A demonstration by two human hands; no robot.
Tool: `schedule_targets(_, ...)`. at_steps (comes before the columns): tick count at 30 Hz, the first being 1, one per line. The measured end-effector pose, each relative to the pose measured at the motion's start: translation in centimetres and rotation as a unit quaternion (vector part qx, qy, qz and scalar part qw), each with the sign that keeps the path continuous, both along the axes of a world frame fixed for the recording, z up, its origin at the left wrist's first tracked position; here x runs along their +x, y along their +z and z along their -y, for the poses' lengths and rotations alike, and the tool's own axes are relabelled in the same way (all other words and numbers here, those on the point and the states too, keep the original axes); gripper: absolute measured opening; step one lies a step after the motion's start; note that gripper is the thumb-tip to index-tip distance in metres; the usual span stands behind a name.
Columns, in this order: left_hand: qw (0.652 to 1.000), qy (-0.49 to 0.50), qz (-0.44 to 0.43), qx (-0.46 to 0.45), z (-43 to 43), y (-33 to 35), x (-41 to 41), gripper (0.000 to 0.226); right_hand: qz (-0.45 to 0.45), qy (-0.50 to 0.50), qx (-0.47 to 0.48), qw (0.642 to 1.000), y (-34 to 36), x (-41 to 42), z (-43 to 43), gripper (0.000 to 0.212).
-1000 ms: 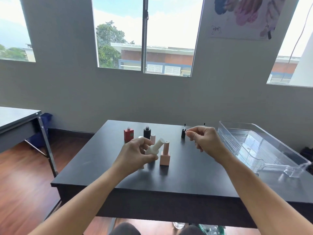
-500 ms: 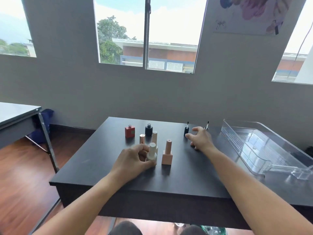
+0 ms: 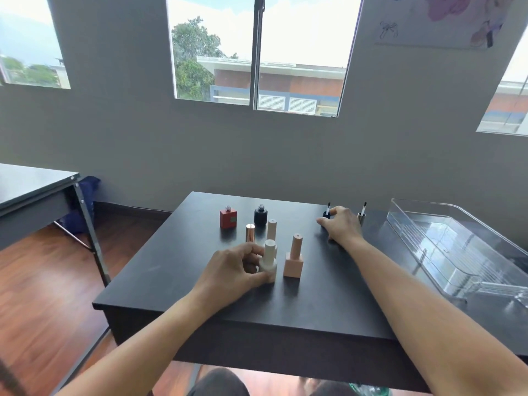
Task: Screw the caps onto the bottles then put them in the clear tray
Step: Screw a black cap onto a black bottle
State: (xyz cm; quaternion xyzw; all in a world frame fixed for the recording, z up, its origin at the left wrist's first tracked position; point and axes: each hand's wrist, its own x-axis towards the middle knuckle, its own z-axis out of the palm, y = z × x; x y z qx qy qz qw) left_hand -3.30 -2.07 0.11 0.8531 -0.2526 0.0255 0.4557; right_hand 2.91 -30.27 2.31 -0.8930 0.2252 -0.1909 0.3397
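My left hand point(image 3: 237, 267) grips a capped white bottle point(image 3: 269, 257) that stands upright on the black table point(image 3: 177, 270). Beside it stands a capped peach square bottle point(image 3: 294, 258); behind are a copper-capped bottle point(image 3: 250, 232) and a beige-capped bottle point(image 3: 271, 228). A red square bottle point(image 3: 228, 218) and a black round bottle point(image 3: 260, 214) stand uncapped at the back. My right hand point(image 3: 341, 225) rests at a black brush cap point(image 3: 327, 212), fingers around it; another brush cap point(image 3: 362, 214) stands just right of it. The clear tray point(image 3: 468, 241) lies at the right with nothing in it.
A second dark table point(image 3: 34, 190) with metal legs stands at the left, over wooden floor. A grey wall with windows lies behind the table. The tray's handle end point(image 3: 514, 295) reaches toward the table's front right.
My left hand lowered the white bottle from a tilt in the air to upright on the table. My right hand moved down and back to the black brush cap.
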Motion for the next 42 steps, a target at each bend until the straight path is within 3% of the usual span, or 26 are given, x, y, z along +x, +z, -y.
schedule_targets(7, 0.999, 0.02, -0.017, -0.019, -1.2, 0.7, -0.1, 0.039, 0.003, 0.009, 0.009, 1.0, -0.6, 0.3, 0.7, 0.017)
schedule_targets(11, 0.999, 0.043, -0.013, -0.029, -2.3, 2.3, 0.3, 0.028, 0.025, 0.033, 0.027, 0.999, -0.2, -1.4, 0.5, 0.016)
schedule_targets(18, 0.988, 0.08, 0.0, -0.13, -3.5, 6.5, 3.8, 0.027, 0.064, 0.088, 0.093, 0.99, 0.5, -5.0, -0.8, 0.013)
schedule_targets(21, 0.993, 0.11, 0.028, -0.037, -1.9, 6.4, 7.3, 0.023, 0.08, 0.105, 0.111, 0.985, 0.7, -5.8, -1.2, 0.017)
schedule_targets(25, 0.966, 0.123, 0.095, 0.206, 1.6, 5.8, 11.8, 0.052, 0.097, 0.126, 0.122, 0.98, 1.1, -6.4, -1.6, 0.018)
schedule_targets(28, 0.941, 0.113, 0.131, 0.292, 3.7, 5.1, 13.9, 0.067, 0.107, 0.136, 0.132, 0.976, 1.3, -6.9, -1.4, 0.018)
schedule_targets(32, 0.929, 0.083, 0.107, 0.345, 5.0, 4.3, 15.5, 0.066, 0.117, 0.146, 0.141, 0.972, 1.8, -7.5, -1.3, 0.017)
schedule_targets(37, 0.925, 0.082, 0.102, 0.358, 5.4, 4.1, 15.6, 0.032, 0.122, 0.154, 0.138, 0.971, 2.2, -7.9, -1.4, 0.017)
schedule_targets(42, 0.948, 0.079, 0.095, 0.294, 4.7, 3.7, 15.7, 0.041, 0.128, 0.153, 0.146, 0.969, 2.8, -7.9, -2.2, 0.015)
